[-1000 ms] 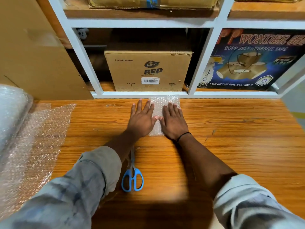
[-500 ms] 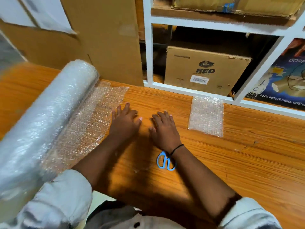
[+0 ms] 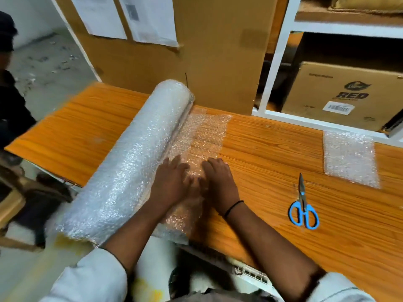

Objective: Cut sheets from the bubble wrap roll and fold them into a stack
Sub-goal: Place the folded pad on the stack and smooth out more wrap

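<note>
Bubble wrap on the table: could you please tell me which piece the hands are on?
The sheet trailing off the roll; the small folded piece lies untouched on the right.

A single wide-angle camera rides on the person's head, looking forward and steeply down at the tabletop point(image 3: 272, 162) from close range. It faces the shelf point(image 3: 275, 62) standing behind the tabletop's far edge.

Fingers of the left hand point(image 3: 172, 186) and right hand point(image 3: 219, 184) were motion-blurred; the brown cardboard box marked RED point(image 3: 349, 94) ran past the right edge; its white barcode label point(image 3: 339, 108) was illegible.
</note>
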The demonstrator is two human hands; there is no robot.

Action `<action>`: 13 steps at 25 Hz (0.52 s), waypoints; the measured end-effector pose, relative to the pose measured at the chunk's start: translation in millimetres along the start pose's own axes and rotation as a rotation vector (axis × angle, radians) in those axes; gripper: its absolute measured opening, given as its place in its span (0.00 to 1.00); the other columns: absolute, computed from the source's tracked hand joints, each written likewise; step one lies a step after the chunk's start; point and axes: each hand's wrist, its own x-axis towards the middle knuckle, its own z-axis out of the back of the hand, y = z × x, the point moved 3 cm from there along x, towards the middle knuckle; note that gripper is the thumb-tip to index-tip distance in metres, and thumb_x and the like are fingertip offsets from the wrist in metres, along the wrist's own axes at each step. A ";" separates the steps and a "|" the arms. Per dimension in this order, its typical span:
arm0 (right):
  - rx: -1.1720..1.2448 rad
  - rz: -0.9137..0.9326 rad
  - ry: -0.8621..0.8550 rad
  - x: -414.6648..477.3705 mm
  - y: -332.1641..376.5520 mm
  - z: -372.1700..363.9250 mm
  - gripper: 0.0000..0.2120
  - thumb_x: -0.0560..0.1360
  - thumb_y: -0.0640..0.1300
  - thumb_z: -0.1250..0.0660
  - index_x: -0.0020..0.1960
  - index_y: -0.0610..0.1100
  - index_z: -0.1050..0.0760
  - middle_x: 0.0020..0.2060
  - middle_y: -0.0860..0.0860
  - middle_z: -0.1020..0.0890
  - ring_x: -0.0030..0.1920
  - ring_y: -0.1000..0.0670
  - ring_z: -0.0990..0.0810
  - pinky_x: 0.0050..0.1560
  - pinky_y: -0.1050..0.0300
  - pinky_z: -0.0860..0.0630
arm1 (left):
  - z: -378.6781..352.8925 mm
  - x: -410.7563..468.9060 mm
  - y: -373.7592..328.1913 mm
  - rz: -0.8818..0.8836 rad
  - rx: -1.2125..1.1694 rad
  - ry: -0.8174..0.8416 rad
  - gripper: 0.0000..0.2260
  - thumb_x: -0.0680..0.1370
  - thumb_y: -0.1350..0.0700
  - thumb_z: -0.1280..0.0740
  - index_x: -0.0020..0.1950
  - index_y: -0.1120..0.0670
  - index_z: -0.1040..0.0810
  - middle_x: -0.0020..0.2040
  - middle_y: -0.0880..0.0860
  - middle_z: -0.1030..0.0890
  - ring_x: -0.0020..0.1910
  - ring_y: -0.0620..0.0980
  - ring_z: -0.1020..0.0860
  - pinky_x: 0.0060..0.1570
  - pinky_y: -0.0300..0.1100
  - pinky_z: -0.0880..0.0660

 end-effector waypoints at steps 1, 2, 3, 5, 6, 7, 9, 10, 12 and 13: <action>-0.010 -0.023 0.000 6.1 14.9 -8.0 0.24 0.78 0.50 0.38 0.70 0.42 0.29 0.69 0.40 0.26 0.72 0.33 0.31 0.72 0.33 0.35 | -1.1 1.2 11.4 -0.041 -0.010 0.007 0.26 0.76 0.40 0.45 0.66 0.52 0.20 0.73 0.60 0.25 0.72 0.65 0.28 0.69 0.61 0.30; -0.027 -0.049 0.005 12.9 28.1 -15.5 0.24 0.77 0.51 0.40 0.71 0.42 0.29 0.70 0.40 0.27 0.72 0.33 0.32 0.73 0.33 0.35 | -2.4 4.3 22.5 -0.078 -0.025 0.024 0.26 0.77 0.43 0.45 0.67 0.54 0.21 0.73 0.61 0.25 0.73 0.65 0.28 0.69 0.61 0.30; -0.050 -0.080 0.009 18.8 39.0 -22.5 0.25 0.78 0.51 0.40 0.72 0.42 0.31 0.72 0.40 0.29 0.73 0.33 0.33 0.74 0.34 0.37 | -4.5 7.1 32.4 -0.109 -0.044 0.034 0.25 0.78 0.45 0.44 0.68 0.56 0.22 0.72 0.62 0.24 0.72 0.66 0.28 0.69 0.62 0.30; -0.110 -0.142 0.040 24.7 52.9 -33.8 0.28 0.80 0.53 0.41 0.77 0.43 0.36 0.78 0.39 0.36 0.78 0.34 0.40 0.78 0.36 0.43 | -5.5 8.6 45.4 -0.142 -0.049 0.016 0.23 0.79 0.51 0.40 0.71 0.59 0.24 0.71 0.64 0.25 0.72 0.67 0.28 0.71 0.63 0.31; -0.144 -0.163 0.065 24.6 55.5 -38.7 0.31 0.82 0.57 0.45 0.80 0.43 0.41 0.81 0.39 0.41 0.81 0.35 0.45 0.80 0.37 0.48 | -4.3 7.5 49.7 -0.139 -0.040 -0.005 0.23 0.78 0.53 0.35 0.72 0.59 0.25 0.72 0.64 0.26 0.72 0.68 0.29 0.72 0.64 0.32; -0.179 -0.185 0.084 24.1 57.0 -43.2 0.34 0.82 0.61 0.50 0.82 0.45 0.45 0.83 0.40 0.47 0.82 0.36 0.51 0.81 0.37 0.53 | -3.5 6.7 56.3 -0.140 -0.027 -0.024 0.24 0.77 0.54 0.30 0.73 0.59 0.25 0.73 0.65 0.27 0.73 0.69 0.29 0.72 0.64 0.32; -0.230 -0.224 0.099 19.2 55.2 -46.6 0.38 0.81 0.68 0.59 0.84 0.47 0.51 0.84 0.43 0.54 0.83 0.39 0.58 0.81 0.37 0.59 | -3.7 6.6 67.4 -0.176 -0.009 -0.019 0.28 0.75 0.52 0.25 0.73 0.59 0.26 0.74 0.66 0.28 0.73 0.70 0.30 0.72 0.64 0.34; -0.243 -0.237 0.099 16.4 53.2 -46.9 0.39 0.81 0.69 0.60 0.84 0.48 0.53 0.84 0.44 0.56 0.83 0.40 0.60 0.81 0.38 0.61 | -2.6 6.6 71.9 -0.199 0.002 -0.010 0.29 0.76 0.50 0.25 0.74 0.59 0.27 0.75 0.66 0.29 0.74 0.70 0.32 0.73 0.64 0.35; -0.244 -0.261 0.100 10.7 47.5 -44.4 0.38 0.81 0.70 0.60 0.85 0.50 0.55 0.84 0.46 0.58 0.83 0.42 0.62 0.80 0.38 0.63 | -4.4 7.6 79.2 -0.228 0.043 0.021 0.32 0.78 0.47 0.29 0.79 0.57 0.33 0.79 0.64 0.35 0.79 0.68 0.38 0.77 0.61 0.42; -0.244 -0.271 0.100 7.5 43.5 -41.3 0.38 0.81 0.71 0.60 0.85 0.51 0.56 0.84 0.47 0.58 0.83 0.43 0.63 0.80 0.38 0.64 | -5.5 8.0 80.2 -0.233 0.046 0.036 0.33 0.79 0.45 0.31 0.81 0.56 0.36 0.80 0.63 0.38 0.80 0.67 0.42 0.78 0.60 0.45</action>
